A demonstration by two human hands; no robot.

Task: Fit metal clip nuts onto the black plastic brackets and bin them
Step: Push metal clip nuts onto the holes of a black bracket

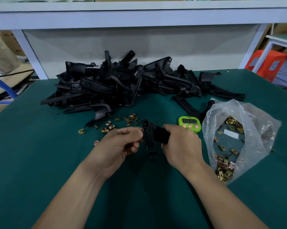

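A black plastic bracket (153, 137) is held above the green table between both hands. My left hand (121, 146) pinches its left edge with thumb and fingers; any clip nut under the fingertips is hidden. My right hand (180, 146) grips the bracket's right end. Loose brass-coloured clip nuts (116, 123) lie scattered just beyond my left hand. A big pile of black brackets (123, 86) fills the back of the table.
A clear plastic bag (248, 119) holding several clip nuts lies to the right. A small green timer (189, 123) sits beside it. The green table mat (32, 154) spreads to the left. White shelf frame and an orange stool (266, 63) stand behind.
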